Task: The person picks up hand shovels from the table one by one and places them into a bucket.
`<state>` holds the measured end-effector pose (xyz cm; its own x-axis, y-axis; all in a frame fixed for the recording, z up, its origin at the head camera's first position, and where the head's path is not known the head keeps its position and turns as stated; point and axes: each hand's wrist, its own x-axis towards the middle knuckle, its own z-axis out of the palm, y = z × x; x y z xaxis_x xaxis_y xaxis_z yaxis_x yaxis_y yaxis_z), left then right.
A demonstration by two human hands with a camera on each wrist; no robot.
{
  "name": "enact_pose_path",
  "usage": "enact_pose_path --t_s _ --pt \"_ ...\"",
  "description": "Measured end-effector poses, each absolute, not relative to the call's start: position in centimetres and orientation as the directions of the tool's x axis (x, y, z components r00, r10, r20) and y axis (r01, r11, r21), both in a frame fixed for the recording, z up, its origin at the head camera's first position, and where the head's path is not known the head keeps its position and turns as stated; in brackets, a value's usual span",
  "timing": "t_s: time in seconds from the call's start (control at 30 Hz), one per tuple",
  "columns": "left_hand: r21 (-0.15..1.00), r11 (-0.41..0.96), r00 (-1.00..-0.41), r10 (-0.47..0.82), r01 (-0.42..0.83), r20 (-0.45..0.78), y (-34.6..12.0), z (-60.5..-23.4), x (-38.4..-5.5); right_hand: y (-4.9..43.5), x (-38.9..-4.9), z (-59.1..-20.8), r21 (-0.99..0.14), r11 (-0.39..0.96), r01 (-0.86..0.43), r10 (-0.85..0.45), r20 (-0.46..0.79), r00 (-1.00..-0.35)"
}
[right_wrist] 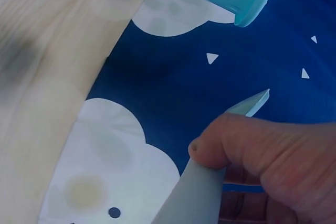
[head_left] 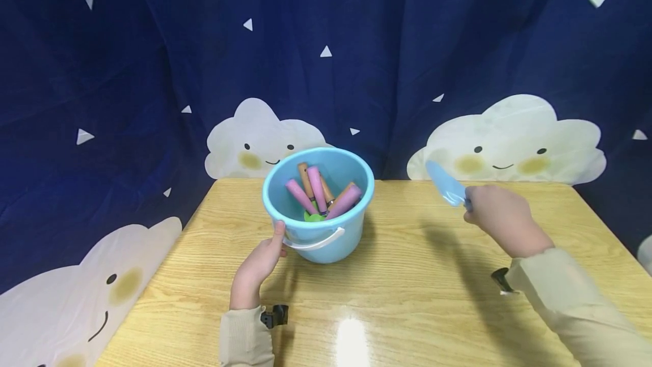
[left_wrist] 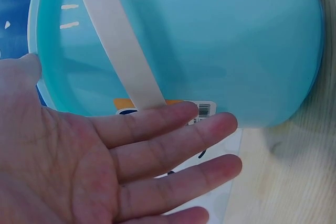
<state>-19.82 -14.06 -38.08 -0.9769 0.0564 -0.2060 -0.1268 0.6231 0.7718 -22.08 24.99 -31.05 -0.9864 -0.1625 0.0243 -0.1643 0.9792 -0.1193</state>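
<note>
In the head view a light blue bucket (head_left: 326,240) stands on the table, its white handle (head_left: 321,241) hanging down in front. Inside are several tools with purple handles (head_left: 317,188) and brown handles (head_left: 304,179), and a green piece (head_left: 314,217). My left hand (head_left: 261,262) is at the bucket's near left side, its thumb (left_wrist: 32,67) at the rim and its fingers stretched out straight beside the wall. To the right of the bucket, my right hand (head_left: 501,217) grips a light blue toy trowel (head_left: 448,187) above the table, blade pointing up and left.
The wooden table (head_left: 407,293) reaches back to a dark blue curtain (head_left: 326,4) printed with white clouds and triangles. A sticker with a barcode (left_wrist: 205,109) shows on the bucket's wall. Dark bands (head_left: 275,316) are worn at the wrists.
</note>
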Motion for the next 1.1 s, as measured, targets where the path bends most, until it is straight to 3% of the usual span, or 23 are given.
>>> enact_pose_path --t_s 1.1 --pt "0.776 0.616 -0.977 0.048 -0.135 -0.208 -14.0 -38.0 -19.8 21.9 -22.9 -28.1 -0.037 0.97 -0.239 -0.232 0.133 -0.963"
